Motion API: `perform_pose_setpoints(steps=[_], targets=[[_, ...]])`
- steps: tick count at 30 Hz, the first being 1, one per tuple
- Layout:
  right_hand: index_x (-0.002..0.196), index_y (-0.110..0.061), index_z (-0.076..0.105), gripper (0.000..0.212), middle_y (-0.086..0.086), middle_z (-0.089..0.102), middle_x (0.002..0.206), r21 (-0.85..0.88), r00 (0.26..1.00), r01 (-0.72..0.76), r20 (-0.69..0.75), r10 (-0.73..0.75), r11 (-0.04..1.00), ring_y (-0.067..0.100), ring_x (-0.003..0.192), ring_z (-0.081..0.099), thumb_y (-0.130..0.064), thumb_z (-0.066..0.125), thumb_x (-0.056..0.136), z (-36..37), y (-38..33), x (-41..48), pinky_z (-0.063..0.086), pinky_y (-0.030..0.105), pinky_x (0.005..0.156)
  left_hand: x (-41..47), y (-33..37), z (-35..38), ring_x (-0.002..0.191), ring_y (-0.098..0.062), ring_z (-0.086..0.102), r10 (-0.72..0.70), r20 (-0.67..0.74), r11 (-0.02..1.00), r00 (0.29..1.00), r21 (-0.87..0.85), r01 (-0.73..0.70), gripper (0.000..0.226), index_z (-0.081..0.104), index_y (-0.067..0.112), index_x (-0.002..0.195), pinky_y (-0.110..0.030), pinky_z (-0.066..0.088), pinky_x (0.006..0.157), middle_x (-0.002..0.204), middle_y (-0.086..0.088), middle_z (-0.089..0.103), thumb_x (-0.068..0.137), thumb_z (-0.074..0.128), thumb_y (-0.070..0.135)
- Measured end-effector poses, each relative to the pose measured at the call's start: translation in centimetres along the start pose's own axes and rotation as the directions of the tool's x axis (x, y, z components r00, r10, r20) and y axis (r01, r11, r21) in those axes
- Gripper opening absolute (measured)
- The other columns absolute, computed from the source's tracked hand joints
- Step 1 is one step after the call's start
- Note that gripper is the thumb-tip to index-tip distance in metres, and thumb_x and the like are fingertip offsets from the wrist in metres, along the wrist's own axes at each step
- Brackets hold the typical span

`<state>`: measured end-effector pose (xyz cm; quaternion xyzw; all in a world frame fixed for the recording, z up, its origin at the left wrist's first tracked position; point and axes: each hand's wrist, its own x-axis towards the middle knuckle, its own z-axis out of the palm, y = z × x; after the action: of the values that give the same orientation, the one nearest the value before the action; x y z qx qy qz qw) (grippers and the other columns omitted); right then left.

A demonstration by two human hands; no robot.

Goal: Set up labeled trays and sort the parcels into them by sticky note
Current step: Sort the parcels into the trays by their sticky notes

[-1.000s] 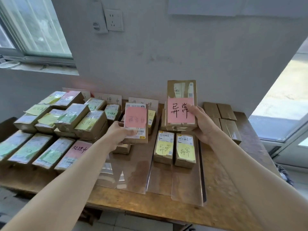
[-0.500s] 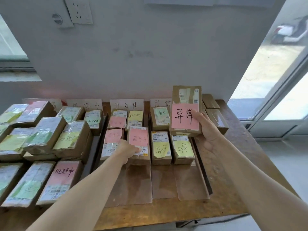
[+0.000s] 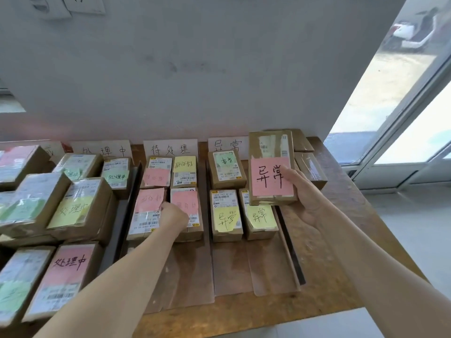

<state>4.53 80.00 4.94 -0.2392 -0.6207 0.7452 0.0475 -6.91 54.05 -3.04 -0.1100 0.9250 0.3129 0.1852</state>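
The right hand (image 3: 308,201) reaches forward with its grip wrapped around a brown cardboard parcel (image 3: 271,167), held upright above the right tray (image 3: 273,276) on the wooden table (image 3: 341,215); its pink sticky note (image 3: 271,176) reads 异常. The left hand (image 3: 172,219) rests curled on a pink-noted parcel (image 3: 186,211) lying in the middle clear tray (image 3: 190,276), before the card (image 3: 170,148) reading 待处理.

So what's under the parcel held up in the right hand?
Below the raised parcel in the right hand sits a parcel with a yellow note in the clear tray. Its far end is covered, as is whatever lies behind it.
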Motion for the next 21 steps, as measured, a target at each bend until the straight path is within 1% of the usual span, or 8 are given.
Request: perform_pose_setpoints(steps=[4, 6, 8, 9, 12, 14, 17, 21], targets=[[0.125, -0.021, 0.049, 0.075, 0.01, 0.07, 0.111, -0.061, 0.995, -0.055, 0.082, 0.06, 0.997, 0.03, 0.106, 0.064, -0.052, 0.077, 0.063, 0.3, -0.1, -0.5, 0.05, 0.049, 0.093, -1.5, 0.8, -0.8, 0.112, -0.034, 0.054, 0.104, -0.047, 0.971, 0.993, 0.22, -0.091, 0.058, 0.019, -0.004, 0.142, -0.037, 0.048, 0.085, 0.128, -0.021, 0.05, 0.091, 0.046, 0.003], [0.126, -0.02, 0.048, 0.073, 0.01, 0.07, 0.111, -0.092, 0.984, -0.104, 0.137, 0.116, 0.99, 0.028, 0.104, 0.066, -0.05, 0.076, 0.065, 0.4, 0.0, -1.5, 0.053, 0.044, 0.088, -2.4, 1.4, -1.7, 0.108, -0.033, 0.056, 0.218, -0.069, 0.946, 0.973, 0.258, -0.194, 0.056, 0.025, 0.0, 0.14, -0.036, 0.049, 0.075, 0.125, -0.019, 0.053, 0.089, 0.048, 0.001], [0.124, -0.02, 0.048, 0.062, 0.01, 0.07, 0.11, -0.114, 0.967, -0.159, 0.182, 0.178, 0.981, 0.026, 0.101, 0.067, -0.044, 0.069, 0.071, 0.5, 0.4, -2.9, 0.054, 0.04, 0.083, -3.2, 2.0, -2.6, 0.095, -0.031, 0.059, 0.294, -0.055, 0.932, 0.954, 0.24, -0.273, 0.048, 0.035, 0.003, 0.133, -0.035, 0.047, 0.063, 0.114, -0.016, 0.058, 0.088, 0.05, 0.0], [0.123, -0.021, 0.048, 0.058, 0.01, 0.07, 0.11, -0.133, 0.957, -0.19, 0.197, 0.214, 0.973, 0.026, 0.1, 0.067, -0.042, 0.067, 0.072, 0.5, 0.7, -3.7, 0.054, 0.04, 0.084, -3.7, 2.3, -3.2, 0.089, -0.03, 0.06, 0.327, -0.044, 0.924, 0.944, 0.222, -0.31, 0.043, 0.039, 0.004, 0.13, -0.035, 0.048, 0.061, 0.108, -0.014, 0.059, 0.088, 0.05, 0.001], [0.123, -0.024, 0.049, 0.056, 0.01, 0.07, 0.111, -0.205, 0.92, -0.276, 0.227, 0.32, 0.939, 0.028, 0.105, 0.065, -0.042, 0.065, 0.072, 0.6, 2.4, -5.9, 0.05, 0.047, 0.093, -5.0, 2.9, -4.2, 0.084, -0.027, 0.06, 0.422, -0.03, 0.898, 0.906, 0.15, -0.414, 0.032, 0.046, 0.008, 0.121, -0.037, 0.052, 0.068, 0.1, -0.01, 0.06, 0.088, 0.05, 0.007], [0.122, -0.023, 0.052, 0.056, 0.01, 0.07, 0.111, -0.245, 0.891, -0.34, 0.224, 0.394, 0.908, 0.03, 0.11, 0.062, -0.045, 0.065, 0.072, 0.7, 4.0, -7.2, 0.045, 0.051, 0.099, -6.1, 3.1, -4.6, 0.09, -0.026, 0.057, 0.492, -0.017, 0.863, 0.87, 0.142, -0.485, 0.03, 0.049, 0.009, 0.118, -0.038, 0.05, 0.076, 0.104, -0.008, 0.059, 0.087, 0.052, 0.011], [0.119, -0.021, 0.058, 0.052, 0.009, 0.07, 0.111, -0.278, 0.856, -0.427, 0.183, 0.484, 0.861, 0.031, 0.111, 0.062, -0.048, 0.065, 0.076, 1.0, 6.9, -9.1, 0.044, 0.052, 0.101, -7.3, 2.7, -4.9, 0.099, -0.029, 0.055, 0.548, 0.003, 0.83, 0.836, 0.121, -0.544, 0.029, 0.052, 0.009, 0.116, -0.044, 0.048, 0.087, 0.108, -0.01, 0.059, 0.087, 0.054, 0.014], [0.124, -0.023, 0.056, 0.06, 0.007, 0.069, 0.113, -0.261, 0.819, -0.502, 0.163, 0.551, 0.824, 0.028, 0.11, 0.063, -0.049, 0.071, 0.072, 1.3, 10.7, -10.8, 0.044, 0.051, 0.1, -8.8, 1.5, -5.1, 0.099, -0.027, 0.055, 0.591, 0.055, 0.788, 0.805, 0.174, -0.59, 0.026, 0.055, 0.009, 0.113, -0.038, 0.046, 0.086, 0.101, -0.007, 0.06, 0.088, 0.054, 0.017]])
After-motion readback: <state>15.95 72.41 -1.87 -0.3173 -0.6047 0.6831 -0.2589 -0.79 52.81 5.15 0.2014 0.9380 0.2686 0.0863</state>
